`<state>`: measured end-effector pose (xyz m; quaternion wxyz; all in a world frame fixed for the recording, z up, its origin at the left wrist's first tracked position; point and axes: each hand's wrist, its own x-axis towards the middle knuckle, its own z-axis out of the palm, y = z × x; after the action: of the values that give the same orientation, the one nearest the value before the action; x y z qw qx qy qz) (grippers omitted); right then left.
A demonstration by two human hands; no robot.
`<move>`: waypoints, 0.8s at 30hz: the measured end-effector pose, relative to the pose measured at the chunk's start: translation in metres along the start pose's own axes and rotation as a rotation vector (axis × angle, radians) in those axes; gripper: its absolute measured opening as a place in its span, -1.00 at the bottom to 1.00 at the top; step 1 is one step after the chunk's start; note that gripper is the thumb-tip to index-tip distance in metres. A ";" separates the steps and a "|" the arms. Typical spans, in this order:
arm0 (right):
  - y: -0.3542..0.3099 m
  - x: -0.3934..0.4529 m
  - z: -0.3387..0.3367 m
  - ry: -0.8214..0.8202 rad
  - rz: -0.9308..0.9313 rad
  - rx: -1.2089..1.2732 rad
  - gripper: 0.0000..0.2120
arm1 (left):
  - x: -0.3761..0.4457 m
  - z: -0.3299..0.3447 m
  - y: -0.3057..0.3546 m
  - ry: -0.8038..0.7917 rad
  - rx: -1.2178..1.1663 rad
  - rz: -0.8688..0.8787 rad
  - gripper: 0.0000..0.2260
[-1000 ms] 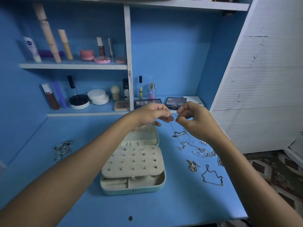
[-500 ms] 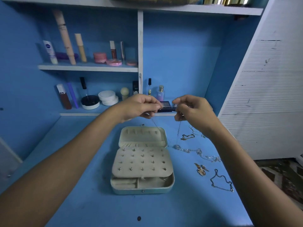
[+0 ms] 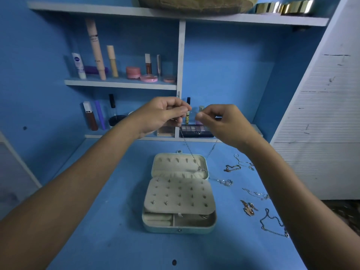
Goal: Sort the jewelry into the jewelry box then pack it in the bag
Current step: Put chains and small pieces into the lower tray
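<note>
A mint jewelry box (image 3: 212, 225) lies open on the blue desk, its cream insert studded with several earrings. My left hand (image 3: 161, 114) and my right hand (image 3: 224, 121) are raised above it, each pinching one end of a thin silver necklace (image 3: 191, 154). The chain hangs in a V, and its lowest point with a small pendant reaches the open lid's right edge. Several other chains and a gold pendant (image 3: 248, 208) lie loose on the desk to the right of the box, under my right forearm.
Shelves behind the hands hold cosmetics: tubes (image 3: 96, 49), pink jars (image 3: 133, 72) and an eyeshadow palette (image 3: 196, 131). A tan bag-like object (image 3: 194, 4) rests on the top shelf. A white slatted door (image 3: 321, 123) stands at the right.
Both hands have risen with the necklace, lifting it off the desk, so it now hangs over the box lid. The view has tilted up and shifted.
</note>
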<state>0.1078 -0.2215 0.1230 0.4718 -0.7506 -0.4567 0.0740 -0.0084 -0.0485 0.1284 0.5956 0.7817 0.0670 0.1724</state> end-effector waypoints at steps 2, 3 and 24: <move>-0.004 0.003 -0.002 0.016 0.001 0.011 -0.78 | 0.000 -0.001 0.002 0.008 -0.019 0.014 -0.89; -0.006 0.004 -0.003 0.024 -0.002 0.010 -0.78 | 0.000 -0.001 0.003 0.005 -0.022 0.019 -0.89; -0.011 0.003 -0.045 0.180 -0.126 -0.052 -0.85 | 0.017 0.032 0.036 -0.044 0.033 0.088 -0.86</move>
<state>0.1267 -0.2466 0.1569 0.4952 -0.7358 -0.4606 -0.0355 0.0148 -0.0823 0.1589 0.5759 0.7971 0.0220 0.1800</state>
